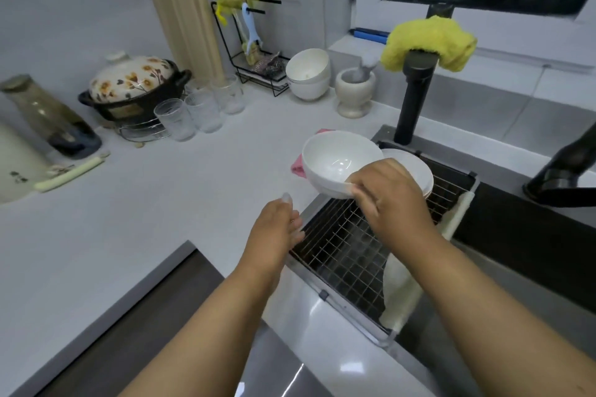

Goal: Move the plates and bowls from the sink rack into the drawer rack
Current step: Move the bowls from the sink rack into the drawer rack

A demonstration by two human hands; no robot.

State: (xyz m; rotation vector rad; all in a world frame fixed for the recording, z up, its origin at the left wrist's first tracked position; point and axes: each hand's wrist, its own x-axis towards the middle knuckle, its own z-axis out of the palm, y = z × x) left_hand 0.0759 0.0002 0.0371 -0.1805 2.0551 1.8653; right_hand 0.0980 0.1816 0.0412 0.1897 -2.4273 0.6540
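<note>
Above the sink rack [342, 255], at the tabletop's sink edge, right hand [392, 200] fingers pinch a white bowl's [338, 161] rim; further dishes [416, 167] partly hidden behind. Left hand [277, 229] fingers loosely spread, blurred.

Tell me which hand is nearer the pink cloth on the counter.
Right. The right hand grips the white bowl just beside the pink cloth; the left hand hovers lower, further from it.

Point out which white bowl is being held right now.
The tilted white bowl over the sink rack, gripped at its rim by the right hand. The stacked bowls by the mortar sit untouched.
</note>
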